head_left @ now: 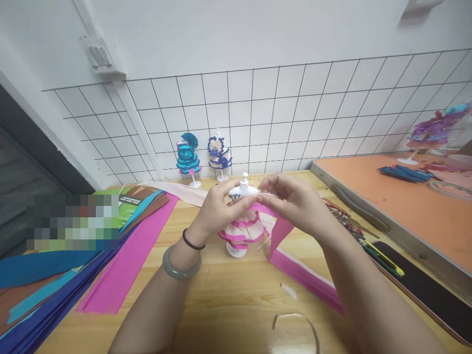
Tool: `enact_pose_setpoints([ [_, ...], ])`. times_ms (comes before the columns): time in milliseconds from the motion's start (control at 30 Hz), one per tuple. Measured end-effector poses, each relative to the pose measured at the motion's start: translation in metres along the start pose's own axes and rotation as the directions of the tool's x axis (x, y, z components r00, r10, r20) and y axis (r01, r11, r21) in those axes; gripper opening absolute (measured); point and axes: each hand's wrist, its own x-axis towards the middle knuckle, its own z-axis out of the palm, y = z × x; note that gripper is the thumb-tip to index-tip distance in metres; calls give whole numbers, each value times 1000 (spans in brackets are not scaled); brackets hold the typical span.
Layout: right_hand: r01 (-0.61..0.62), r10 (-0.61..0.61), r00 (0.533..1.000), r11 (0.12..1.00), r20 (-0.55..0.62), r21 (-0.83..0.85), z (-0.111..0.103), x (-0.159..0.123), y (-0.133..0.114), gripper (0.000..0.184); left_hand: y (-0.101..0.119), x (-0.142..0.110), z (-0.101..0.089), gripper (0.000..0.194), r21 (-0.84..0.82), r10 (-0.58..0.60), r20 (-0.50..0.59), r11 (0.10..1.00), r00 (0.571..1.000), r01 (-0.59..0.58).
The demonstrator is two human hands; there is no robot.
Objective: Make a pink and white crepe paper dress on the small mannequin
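Note:
A small white dress form [244, 191] stands upright on the wooden table, wearing a tiered skirt [241, 231] of cream and pink crepe paper. My left hand [221, 209] is wrapped around the form's left side, its thumb pressed to the front below the neck. Between the thumb and fingers of my right hand [291, 199] is a pink crepe paper strip [282, 233], held against the form's waist. The strip hangs from there and trails along the table under my right forearm. Part of the waist is hidden by my fingers.
Crepe paper sheets in pink [129, 265], blue and brown lie at left. Two finished dress forms, one teal [189, 160] and one blue-and-cream [220, 156], stand by the wall grid. At right are a cutter [383, 258], a dark phone-like slab [424, 290] and an orange board [368, 196].

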Motion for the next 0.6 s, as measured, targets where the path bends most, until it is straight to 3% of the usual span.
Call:
enact_pose_setpoints([
  [100, 19, -19, 1000, 1000, 5, -10, -2, 0, 0, 24, -2, 1, -1, 29, -42, -44, -13, 998, 999, 44],
  [200, 166, -179, 982, 971, -62, -175, -3, 0, -3, 21, -5, 3, -5, 31, -59, -94, -33, 994, 995, 92],
  [367, 398, -458, 889, 771, 2, -498, 10, -1, -7, 19, -8, 7, -11, 30, -145, -142, -80, 981, 987, 130],
  [500, 435, -589, 808, 622, -23, -651, 26, -1, -6, 5, -6, 6, -12, 30, -199, -187, -87, 966, 979, 167],
  [600, 430, -662, 748, 539, -48, -725, 32, -1, -5, 7, -4, 6, -11, 29, -231, -210, -47, 953, 977, 194],
])
